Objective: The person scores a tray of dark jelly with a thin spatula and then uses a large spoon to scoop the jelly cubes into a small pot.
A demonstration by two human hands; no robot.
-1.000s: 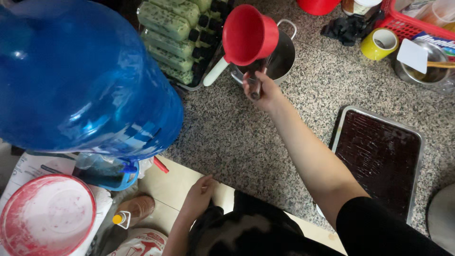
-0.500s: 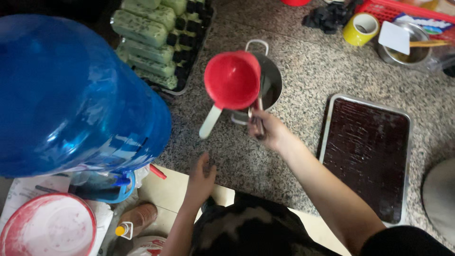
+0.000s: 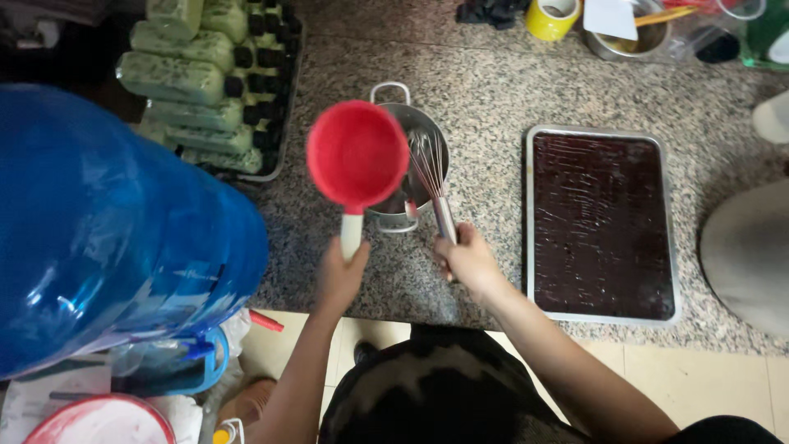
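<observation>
- Pot: on the countertop, centre of frame; whisk stands in it.
- Ladle: over the pot's left rim.
- Baking tray: right of the pot.
- Tray of wrapped rolls: upper left.
- Water jug: left edge.
- Bowl and tape roll: top right.
</observation>
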